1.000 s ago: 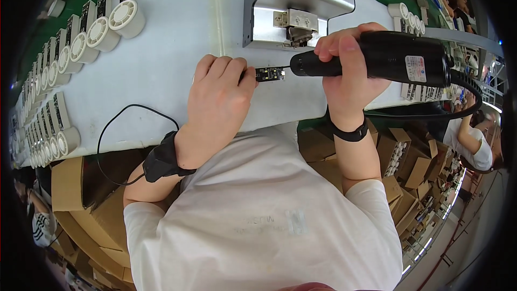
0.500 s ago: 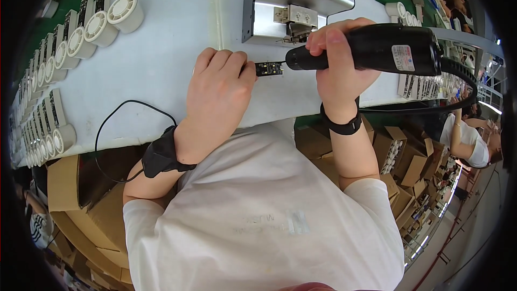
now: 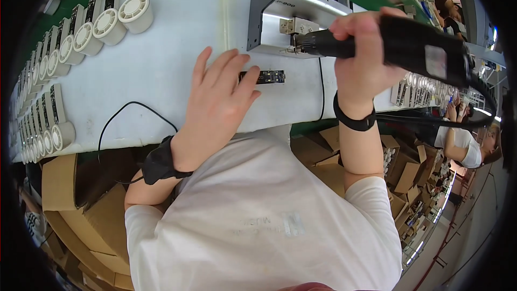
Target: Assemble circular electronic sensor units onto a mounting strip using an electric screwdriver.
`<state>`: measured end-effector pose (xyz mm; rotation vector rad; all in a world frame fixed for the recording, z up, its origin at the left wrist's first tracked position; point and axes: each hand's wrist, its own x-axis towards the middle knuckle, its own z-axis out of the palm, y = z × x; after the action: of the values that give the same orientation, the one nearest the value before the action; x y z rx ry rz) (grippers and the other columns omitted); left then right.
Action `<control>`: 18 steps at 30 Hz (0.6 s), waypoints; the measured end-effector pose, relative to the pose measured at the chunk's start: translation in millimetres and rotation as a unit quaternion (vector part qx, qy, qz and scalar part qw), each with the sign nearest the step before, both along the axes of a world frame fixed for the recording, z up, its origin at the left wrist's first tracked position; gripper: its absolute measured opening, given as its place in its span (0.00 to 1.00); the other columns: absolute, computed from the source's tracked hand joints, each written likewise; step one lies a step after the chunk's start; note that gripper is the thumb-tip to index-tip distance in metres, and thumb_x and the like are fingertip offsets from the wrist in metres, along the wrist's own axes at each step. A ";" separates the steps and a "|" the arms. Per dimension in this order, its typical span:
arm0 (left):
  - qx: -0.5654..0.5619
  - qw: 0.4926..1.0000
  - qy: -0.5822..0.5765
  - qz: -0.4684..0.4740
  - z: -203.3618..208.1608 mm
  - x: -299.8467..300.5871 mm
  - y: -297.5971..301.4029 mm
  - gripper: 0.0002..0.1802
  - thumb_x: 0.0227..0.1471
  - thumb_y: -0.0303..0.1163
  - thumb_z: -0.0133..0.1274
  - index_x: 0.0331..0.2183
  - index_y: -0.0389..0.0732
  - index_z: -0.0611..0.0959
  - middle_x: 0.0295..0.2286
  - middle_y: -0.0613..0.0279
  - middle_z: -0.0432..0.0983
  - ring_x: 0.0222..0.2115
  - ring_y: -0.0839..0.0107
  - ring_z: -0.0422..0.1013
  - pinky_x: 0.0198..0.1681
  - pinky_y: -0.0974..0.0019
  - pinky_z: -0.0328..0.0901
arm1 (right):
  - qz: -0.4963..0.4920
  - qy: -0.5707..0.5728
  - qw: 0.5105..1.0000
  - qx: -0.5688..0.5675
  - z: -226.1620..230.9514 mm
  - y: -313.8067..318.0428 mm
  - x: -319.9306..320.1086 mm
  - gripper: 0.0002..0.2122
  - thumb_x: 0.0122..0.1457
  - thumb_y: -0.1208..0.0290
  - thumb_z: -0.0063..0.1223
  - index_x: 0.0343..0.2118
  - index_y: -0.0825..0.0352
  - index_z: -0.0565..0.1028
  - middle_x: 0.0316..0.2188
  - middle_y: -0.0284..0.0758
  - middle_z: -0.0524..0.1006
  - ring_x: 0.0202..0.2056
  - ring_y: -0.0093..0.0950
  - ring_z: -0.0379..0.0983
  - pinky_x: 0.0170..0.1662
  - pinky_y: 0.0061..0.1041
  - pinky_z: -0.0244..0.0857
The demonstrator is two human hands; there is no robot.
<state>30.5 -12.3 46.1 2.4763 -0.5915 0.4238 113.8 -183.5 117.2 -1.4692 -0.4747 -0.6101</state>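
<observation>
While left hand [image 3: 218,99] lies spread beside the narrow dark circuit board [image 3: 265,77], right hand [image 3: 366,56] grips black electric screwdriver [image 3: 409,46]; white bench [image 3: 177,37], cardboard boxes [image 3: 81,215] below.

White bench top [image 3: 177,48] carried a row of round white fan units [image 3: 86,35] along its left and far edge, a small dark circuit board [image 3: 266,77] near centre, a grey metal machine [image 3: 301,11] behind it — and a thin black cable [image 3: 116,121] looped near the front edge.
</observation>
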 end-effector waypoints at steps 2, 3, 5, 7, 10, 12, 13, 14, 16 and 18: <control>-0.043 0.999 0.014 0.030 1.1 -7.2 10.8 0.31 0.35 0.28 0.63 0.44 0.34 0.72 0.43 0.50 0.68 0.47 0.58 0.64 0.52 0.57 0.58 | -0.011 0.005 1.000 -0.029 -2.2 -0.2 4.0 0.11 0.52 0.82 0.49 0.36 0.71 0.62 0.17 0.37 0.70 0.17 0.26 0.65 0.27 0.29 0.66; -0.042 0.999 0.016 0.030 -3.1 -9.5 14.0 0.31 0.35 0.28 0.63 0.44 0.34 0.72 0.43 0.50 0.68 0.47 0.58 0.64 0.52 0.57 0.58 | 0.009 0.017 0.999 -0.026 -2.2 -3.1 5.7 0.11 0.52 0.82 0.49 0.37 0.72 0.62 0.17 0.37 0.70 0.17 0.26 0.65 0.27 0.29 0.66; -0.171 0.980 0.071 0.066 -19.5 -14.9 16.7 0.36 0.37 0.27 0.63 0.49 0.34 0.67 0.46 0.48 0.66 0.48 0.55 0.64 0.50 0.57 0.61 | 0.046 0.039 0.998 -0.022 -1.7 -8.2 5.7 0.11 0.52 0.82 0.49 0.38 0.72 0.62 0.17 0.37 0.70 0.17 0.26 0.66 0.27 0.28 0.66; -0.234 0.964 0.099 0.084 -32.1 -18.0 18.0 0.38 0.38 0.27 0.63 0.51 0.34 0.64 0.47 0.47 0.66 0.48 0.53 0.64 0.49 0.57 0.62 | 0.043 0.059 0.997 -0.025 -2.6 -8.4 -2.1 0.11 0.52 0.82 0.49 0.38 0.72 0.62 0.17 0.36 0.70 0.17 0.26 0.65 0.27 0.28 0.66; -0.253 0.954 0.140 0.075 -45.5 -20.4 18.5 0.38 0.41 0.25 0.62 0.53 0.34 0.61 0.46 0.46 0.66 0.45 0.50 0.66 0.45 0.58 0.65 | 0.043 0.097 0.994 -0.032 -6.8 -10.9 -19.8 0.12 0.52 0.81 0.49 0.38 0.71 0.62 0.17 0.36 0.69 0.18 0.26 0.65 0.27 0.29 0.65; -0.252 0.954 0.145 0.077 -46.9 -19.6 18.4 0.38 0.41 0.25 0.62 0.52 0.34 0.62 0.45 0.46 0.66 0.44 0.50 0.67 0.45 0.58 0.65 | 0.046 0.109 0.993 0.021 -14.2 -16.9 -36.1 0.12 0.52 0.80 0.49 0.39 0.70 0.62 0.18 0.35 0.69 0.18 0.27 0.65 0.27 0.30 0.65; -0.251 0.953 0.150 0.077 -47.2 -19.2 18.4 0.38 0.41 0.26 0.62 0.52 0.34 0.62 0.45 0.46 0.66 0.43 0.50 0.68 0.44 0.59 0.65 | 0.047 0.115 0.991 0.049 -17.7 -18.9 -40.7 0.12 0.53 0.80 0.49 0.39 0.69 0.63 0.18 0.35 0.69 0.19 0.27 0.65 0.27 0.30 0.64; -0.250 0.953 0.154 0.077 -47.4 -19.3 18.4 0.37 0.41 0.26 0.62 0.52 0.34 0.62 0.45 0.46 0.66 0.42 0.51 0.68 0.44 0.59 0.65 | 0.046 0.116 0.991 0.050 -20.8 -20.0 -42.7 0.12 0.53 0.80 0.49 0.39 0.69 0.63 0.18 0.35 0.69 0.19 0.27 0.65 0.27 0.30 0.64; -0.250 0.954 0.148 0.078 -47.4 -20.1 18.4 0.37 0.41 0.26 0.62 0.52 0.35 0.62 0.45 0.46 0.67 0.42 0.51 0.68 0.44 0.59 0.65 | 0.049 0.116 0.990 0.060 -26.0 -20.7 -46.2 0.12 0.53 0.79 0.49 0.40 0.68 0.63 0.19 0.35 0.68 0.19 0.27 0.65 0.27 0.31 0.64; -0.252 0.955 0.136 0.077 -47.0 -19.6 18.2 0.37 0.41 0.26 0.62 0.52 0.35 0.63 0.44 0.47 0.67 0.42 0.51 0.68 0.43 0.59 0.65 | 0.048 0.116 0.990 0.066 -27.2 -21.0 -47.8 0.12 0.53 0.79 0.49 0.40 0.67 0.63 0.19 0.35 0.68 0.19 0.27 0.64 0.27 0.32 0.63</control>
<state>11.0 5.9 -0.8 2.0417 -0.1502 0.2450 66.0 -204.6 90.0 -1.3626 -0.3145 -0.3807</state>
